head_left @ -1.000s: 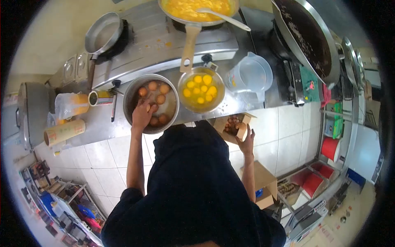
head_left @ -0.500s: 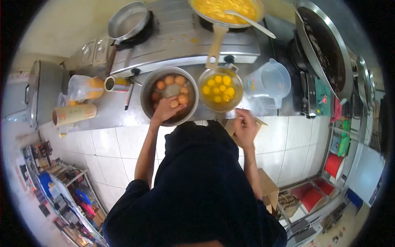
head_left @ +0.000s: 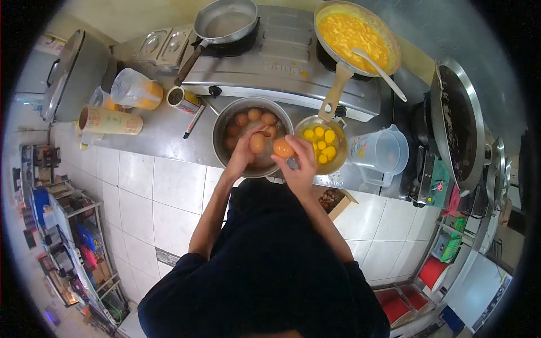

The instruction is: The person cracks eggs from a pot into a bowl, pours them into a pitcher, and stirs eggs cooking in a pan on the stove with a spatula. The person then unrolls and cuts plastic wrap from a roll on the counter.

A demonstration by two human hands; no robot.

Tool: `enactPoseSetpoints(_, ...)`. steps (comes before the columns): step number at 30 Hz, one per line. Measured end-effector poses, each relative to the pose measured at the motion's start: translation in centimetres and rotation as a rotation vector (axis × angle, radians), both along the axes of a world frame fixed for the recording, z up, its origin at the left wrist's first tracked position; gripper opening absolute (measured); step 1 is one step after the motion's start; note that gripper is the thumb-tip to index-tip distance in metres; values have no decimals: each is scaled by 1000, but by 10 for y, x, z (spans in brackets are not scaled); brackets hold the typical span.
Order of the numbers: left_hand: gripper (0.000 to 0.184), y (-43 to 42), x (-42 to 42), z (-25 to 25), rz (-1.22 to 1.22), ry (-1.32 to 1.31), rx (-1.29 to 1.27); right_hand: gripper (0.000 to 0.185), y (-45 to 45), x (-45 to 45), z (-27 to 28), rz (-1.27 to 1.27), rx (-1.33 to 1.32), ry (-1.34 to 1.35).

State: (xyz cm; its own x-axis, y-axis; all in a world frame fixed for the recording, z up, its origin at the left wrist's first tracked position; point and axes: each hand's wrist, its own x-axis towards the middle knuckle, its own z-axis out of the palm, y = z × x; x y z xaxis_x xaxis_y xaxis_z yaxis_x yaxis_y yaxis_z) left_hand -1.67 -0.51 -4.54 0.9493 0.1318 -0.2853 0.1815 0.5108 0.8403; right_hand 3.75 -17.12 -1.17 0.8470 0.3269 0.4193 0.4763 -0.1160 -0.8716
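Over a metal pot (head_left: 218,128) with several brown eggs (head_left: 254,115) in it, my left hand (head_left: 242,155) holds one brown egg (head_left: 257,143). My right hand (head_left: 300,167) has its fingers round another brown egg (head_left: 283,147), close beside the first, above the pot's right side. I cannot tell whether the two eggs touch. Just right of the pot stands a metal bowl (head_left: 340,160) with several raw yolks (head_left: 322,145) in clear liquid; my right hand hides part of its left edge.
Behind, a stove (head_left: 282,73) bears a small pan (head_left: 227,25) and a pan of yellow egg (head_left: 352,34) with a white spoon (head_left: 378,73). A clear jug (head_left: 380,151) stands right, a wok (head_left: 459,124) farther right. A carton of shells (head_left: 332,200) is below the counter.
My right hand has come up from over the carton to the pot and now holds an egg. My left hand has lifted an egg towards it. The view has shifted left.
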Motion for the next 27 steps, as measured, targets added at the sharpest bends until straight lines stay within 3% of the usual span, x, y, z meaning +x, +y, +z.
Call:
enactPoseSetpoints(3, 53, -25, 12, -6, 25, -131, -80, 46, 15, 3, 4, 33, -169, -16)
enactPoseSetpoints(7, 52, -36, 25, 4, -6, -178, 0, 50, -5, 8, 5, -52, -112, -80)
enactPoseSetpoints(9, 52, -41, 29, 13, -66, -208, -1, 54, -16, 8, -9, -15, 74, 193)
enactPoseSetpoints(10, 50, -40, 34, 19, -141, -231, 242, 54, -23, 12, -9, -28, 71, 187)
enactPoseSetpoints(11, 48, -41, 41, 23, -214, -255, 487, 55, -31, 17, -8, 53, 233, 470)
enactPoseSetpoints(12, 48, -44, 47, 22, -222, -263, 484, 56, -38, 24, -5, 140, 398, 750)
enactPoseSetpoints(14, 48, -49, 59, 20, -311, -240, 490, 54, -61, 38, -14, 207, 379, 634)
enactPoseSetpoints(15, 48, -51, 68, 23, -323, -243, 486, 56, -77, 45, -27, 219, 220, 647)
enactPoseSetpoints(17, 53, -52, 90, 31, -534, -308, 866, 55, -97, 57, -21, 193, -45, 614)
enactPoseSetpoints(18, 53, -55, 100, 28, -545, -314, 865, 55, -105, 61, -23, 181, -41, 614)
enactPoseSetpoints(20, 52, -62, 119, 17, -696, -424, 1191, 47, -116, 72, -29, 158, -214, 311)
enactPoseSetpoints(23, 51, -72, 133, -13, -625, -604, 1407, 44, -127, 81, -37, 148, -197, 267)
enactPoseSetpoints(25, 49, -71, 141, -14, -610, -667, 1419, 45, -135, 85, -44, 149, -216, 227)
enactPoseSetpoints(27, 48, -71, 144, -14, -594, -728, 1428, 50, -139, 86, -44, 61, -420, -40)
